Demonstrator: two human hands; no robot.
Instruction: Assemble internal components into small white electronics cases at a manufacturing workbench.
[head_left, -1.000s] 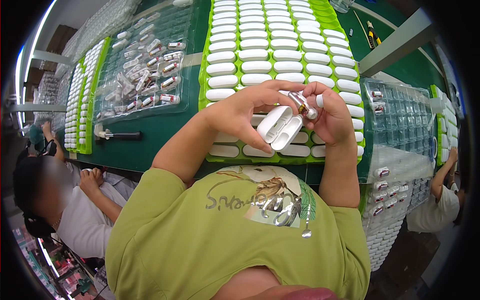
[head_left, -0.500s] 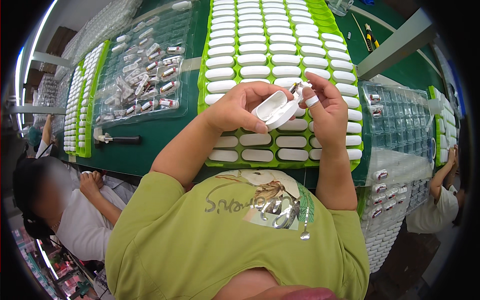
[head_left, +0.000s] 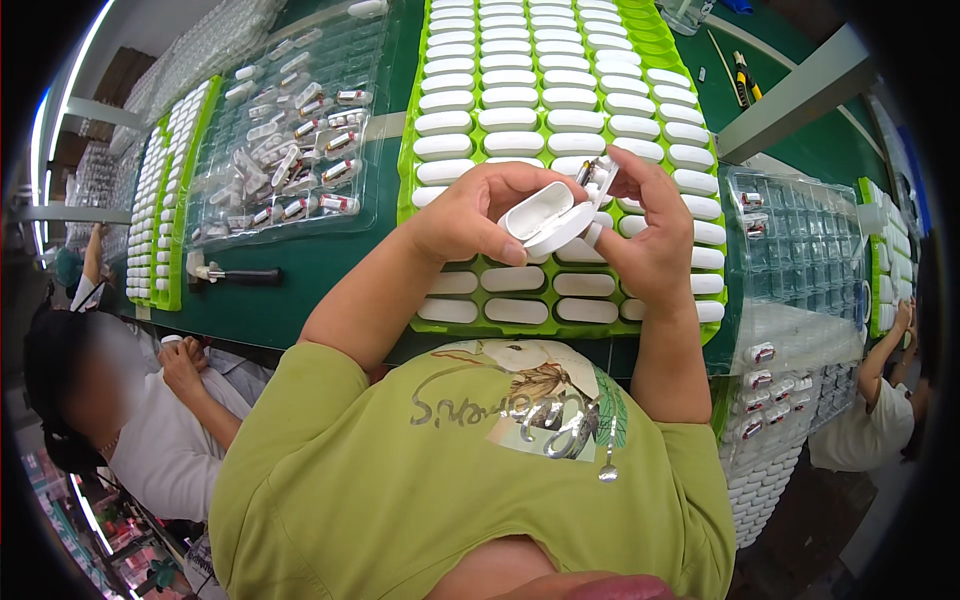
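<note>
Over the green tray [head_left: 655, 42]; left hand [head_left: 470, 215] grasps white case [head_left: 560, 232]; right hand [head_left: 652, 222] grasps white part [head_left: 603, 178] (thumb [head_left: 609, 243] now lower)

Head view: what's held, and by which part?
Left hand: open white case, by its left end. Right hand: small white piece, apparently by its right edge; exact grip hidden.

Lighting: bright, fairly even around the hands [head_left: 462, 220]; shadows soft. Strip lamp [head_left: 79, 62] glows far left of them. Glare: pale sheen on clear tray [head_left: 797, 268], right of hands. Focus: hands reasonably crisp; smooth blur patch over a person [head_left: 180, 445], left of them. Distortion: edges far from hands bow; corners black.
</note>
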